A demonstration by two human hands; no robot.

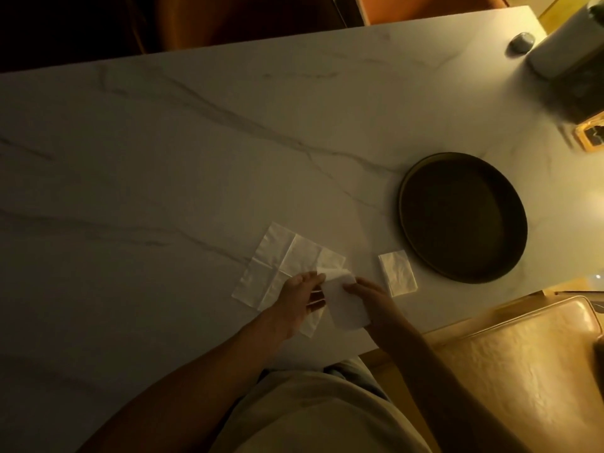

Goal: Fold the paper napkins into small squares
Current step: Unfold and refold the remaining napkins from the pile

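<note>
A white paper napkin (345,305), partly folded, is held between both hands just above the marble table (163,158). My left hand (302,297) pinches its left edge and my right hand (374,297) grips its right side. Under the hands lies an unfolded white napkin (281,263), spread flat with crease lines showing. To the right, a small folded napkin (397,273) rests on the table, apart from the hands.
A dark round tray (408,204) sits on the table right of the folded napkin. A tan leather chair seat (523,361) is at lower right. Blurred objects stand at the far right corner, including a small grey round item (522,42).
</note>
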